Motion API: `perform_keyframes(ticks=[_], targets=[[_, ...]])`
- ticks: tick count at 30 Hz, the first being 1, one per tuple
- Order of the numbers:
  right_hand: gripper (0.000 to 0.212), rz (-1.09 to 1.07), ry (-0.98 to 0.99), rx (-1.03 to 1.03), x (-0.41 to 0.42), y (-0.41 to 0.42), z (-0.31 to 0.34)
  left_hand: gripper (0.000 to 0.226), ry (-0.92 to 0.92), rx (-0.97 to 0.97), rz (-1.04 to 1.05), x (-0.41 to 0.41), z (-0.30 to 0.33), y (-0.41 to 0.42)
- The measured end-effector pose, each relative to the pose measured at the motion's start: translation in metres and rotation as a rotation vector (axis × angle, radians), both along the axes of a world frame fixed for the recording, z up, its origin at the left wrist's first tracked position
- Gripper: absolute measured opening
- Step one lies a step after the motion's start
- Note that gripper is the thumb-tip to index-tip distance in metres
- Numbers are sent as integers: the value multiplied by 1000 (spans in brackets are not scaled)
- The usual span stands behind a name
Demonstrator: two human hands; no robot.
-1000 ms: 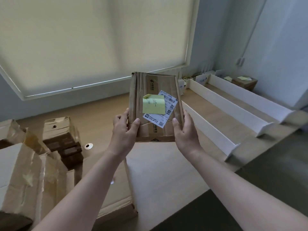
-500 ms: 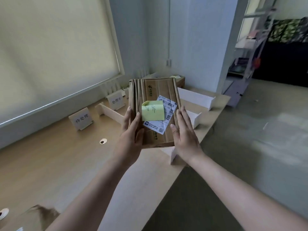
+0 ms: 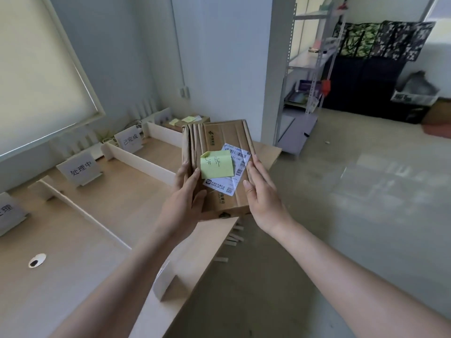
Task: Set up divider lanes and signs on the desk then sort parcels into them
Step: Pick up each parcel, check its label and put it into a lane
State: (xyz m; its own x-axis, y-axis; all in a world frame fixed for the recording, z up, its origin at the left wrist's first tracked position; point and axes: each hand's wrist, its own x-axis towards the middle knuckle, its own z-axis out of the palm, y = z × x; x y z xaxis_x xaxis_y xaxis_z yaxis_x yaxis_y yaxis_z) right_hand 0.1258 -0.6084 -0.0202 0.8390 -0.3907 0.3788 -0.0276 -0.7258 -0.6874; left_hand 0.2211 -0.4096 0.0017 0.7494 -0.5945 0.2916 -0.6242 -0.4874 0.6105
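The left hand (image 3: 181, 203) grips the left edge of a flat, creased brown cardboard parcel (image 3: 219, 152), thumb curled onto its face. The right hand (image 3: 262, 193) presses straight fingers along the right edge. The parcel is held above the table's (image 3: 117, 198) near right edge, bearing a yellow sticky note (image 3: 216, 164) and white barcode label (image 3: 238, 159). Thin white dividers (image 3: 139, 158) and folded white signs (image 3: 80, 168) stand on the pale wood at left.

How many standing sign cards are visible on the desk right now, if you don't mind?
3: one cut off at the left edge, the middle sign, and a farther sign. A possible fourth stands farther back; unclear.
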Motion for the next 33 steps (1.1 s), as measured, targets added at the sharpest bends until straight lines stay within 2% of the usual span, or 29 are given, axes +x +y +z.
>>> perform_keyframes(ticks=[7,13,19,26,33], targets=[[55,-61,45,6,83,-140,-21,58,54,53,-39,94,-26,-151],[54,-46,127,18,205,-258,-32,59,130,73,-26,210,-46,-270],[52,-10,175,13,315,-349,-31,62,273,82,52,300,-44,-349],[51,151,274,-3,441,-434,-55,65,337,111,188,394,-66,-416],[53,446,384,37,558,-499,-122,76,480,212,347,464,-122,-480]])
